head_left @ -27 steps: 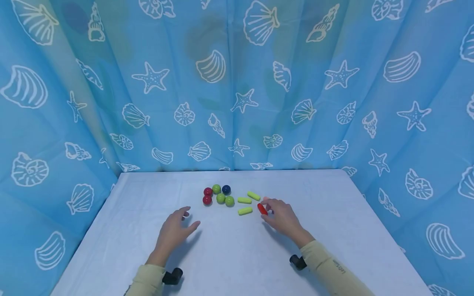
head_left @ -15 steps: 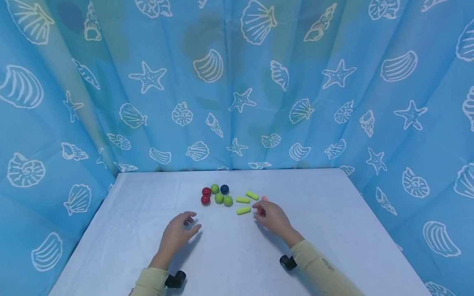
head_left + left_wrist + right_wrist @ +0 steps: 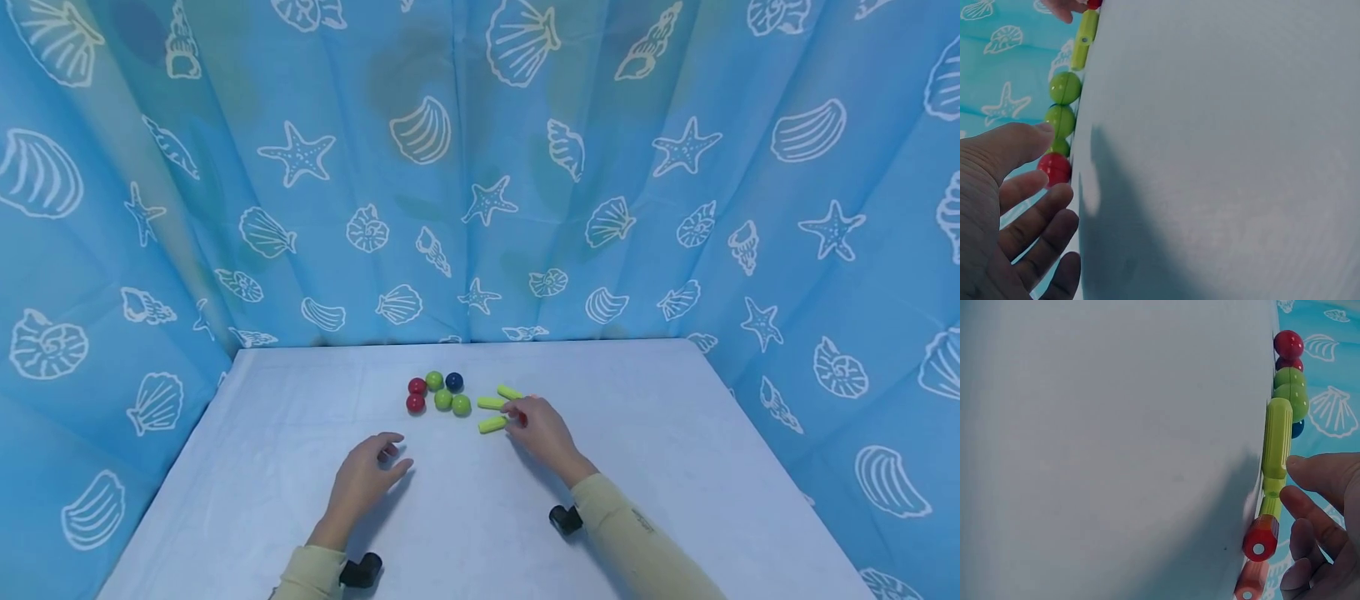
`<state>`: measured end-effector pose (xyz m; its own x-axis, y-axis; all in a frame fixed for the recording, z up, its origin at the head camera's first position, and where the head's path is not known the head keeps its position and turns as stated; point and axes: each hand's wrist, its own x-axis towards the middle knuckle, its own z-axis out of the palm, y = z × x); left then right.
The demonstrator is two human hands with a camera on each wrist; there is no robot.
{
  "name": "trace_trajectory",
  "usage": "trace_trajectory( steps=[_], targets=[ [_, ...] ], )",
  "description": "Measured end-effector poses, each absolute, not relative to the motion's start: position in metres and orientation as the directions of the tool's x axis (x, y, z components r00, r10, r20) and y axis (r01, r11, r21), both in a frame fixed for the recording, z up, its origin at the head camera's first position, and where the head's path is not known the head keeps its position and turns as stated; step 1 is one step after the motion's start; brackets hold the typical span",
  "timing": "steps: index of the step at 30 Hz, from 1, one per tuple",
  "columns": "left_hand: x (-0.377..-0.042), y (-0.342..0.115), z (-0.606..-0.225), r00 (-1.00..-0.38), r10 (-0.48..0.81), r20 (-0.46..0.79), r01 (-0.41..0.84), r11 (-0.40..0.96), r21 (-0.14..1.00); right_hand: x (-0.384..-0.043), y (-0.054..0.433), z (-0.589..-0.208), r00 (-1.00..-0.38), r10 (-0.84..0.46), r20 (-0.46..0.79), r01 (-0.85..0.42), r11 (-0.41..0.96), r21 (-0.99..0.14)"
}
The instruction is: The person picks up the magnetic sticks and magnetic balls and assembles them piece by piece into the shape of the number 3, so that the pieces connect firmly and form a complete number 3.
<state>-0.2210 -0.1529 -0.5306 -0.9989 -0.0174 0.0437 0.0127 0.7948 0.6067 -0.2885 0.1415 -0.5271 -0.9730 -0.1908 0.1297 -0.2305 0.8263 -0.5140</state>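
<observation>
My right hand (image 3: 546,435) is over the right end of three yellow-green ridged sticks (image 3: 492,424). In the right wrist view its thumb and index finger are apart beside the nearest stick (image 3: 1277,437); whether they touch it I cannot tell. A red stick (image 3: 1260,540) with a hole in its end lies by that hand, mostly hidden under it in the head view. Behind it is a salmon-coloured stick (image 3: 1252,579). My left hand (image 3: 362,477) hovers over the table with loosely bent fingers and holds nothing.
Two red balls (image 3: 416,403), three green balls (image 3: 461,405) and a dark blue ball (image 3: 453,382) sit grouped left of the sticks. The white-covered table (image 3: 457,517) ends at a blue shell-patterned curtain (image 3: 465,208). A black wrist camera (image 3: 566,520) sits below the right hand.
My right hand has moved left from above the red stick to the ends of the yellow-green sticks. The left hand has shifted slightly right and towards me. The balls stay put.
</observation>
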Motion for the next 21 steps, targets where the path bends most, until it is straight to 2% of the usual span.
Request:
trace_trajectory(
  steps=[21],
  targets=[
    [-0.2191, -0.1499, -0.5346, -0.997, -0.008, 0.075, 0.039, 0.799, 0.600, -0.2959, 0.1316, -0.5265, -0.984, -0.175, 0.025, -0.162, 0.836, -0.524]
  ],
)
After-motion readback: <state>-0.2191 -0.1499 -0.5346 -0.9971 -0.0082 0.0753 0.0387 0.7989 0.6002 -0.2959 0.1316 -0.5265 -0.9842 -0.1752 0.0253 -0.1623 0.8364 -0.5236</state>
